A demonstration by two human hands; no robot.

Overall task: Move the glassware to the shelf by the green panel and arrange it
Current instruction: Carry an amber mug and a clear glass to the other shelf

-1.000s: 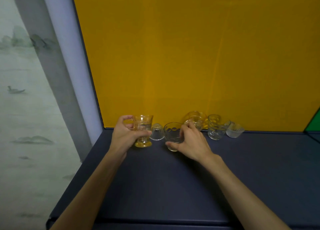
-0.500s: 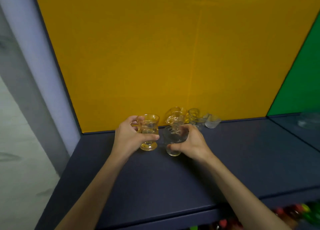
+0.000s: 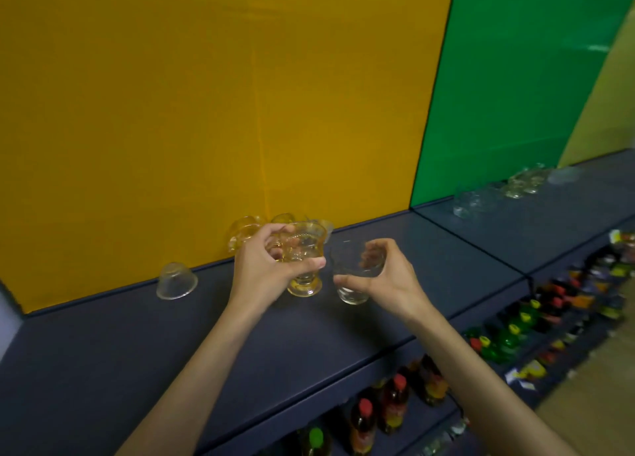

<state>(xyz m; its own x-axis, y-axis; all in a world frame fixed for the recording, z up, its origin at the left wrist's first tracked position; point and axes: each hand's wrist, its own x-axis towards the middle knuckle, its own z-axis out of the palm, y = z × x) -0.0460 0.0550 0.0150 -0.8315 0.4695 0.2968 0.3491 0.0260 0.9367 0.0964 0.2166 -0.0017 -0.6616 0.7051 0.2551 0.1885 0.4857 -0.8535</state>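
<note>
Comparing this moment with the views from a second ago, we see that both glasses have left the shelf top and the view has swung rightward, so the green panel [image 3: 522, 77] now fills the upper right where only a sliver showed before. Our left hand [image 3: 264, 266] grips the footed amber glass [image 3: 304, 259], fingers curled round its bowl and handle, holding it upright just above the dark shelf [image 3: 137, 345]. Our right hand [image 3: 381, 277] pinches the clear tumbler [image 3: 354, 273] between thumb and curled fingers, likewise lifted and close beside the amber one without clearly touching it.

Left behind against the yellow panel [image 3: 206, 112] are an upturned small clear cup [image 3: 177, 282] and a few more glasses [image 3: 245, 230] partly hidden by our left hand. Under the green panel, well to the right, a row of glassware already placed [image 3: 498, 189] stands on the far shelf section [image 3: 515, 222], blurred but recognisable.

We judge that the pick-up is done and the carry has begun; both glasses need to travel right past the seam between the panels. Several pieces remain by the yellow panel, so the task looks partway through.
</note>
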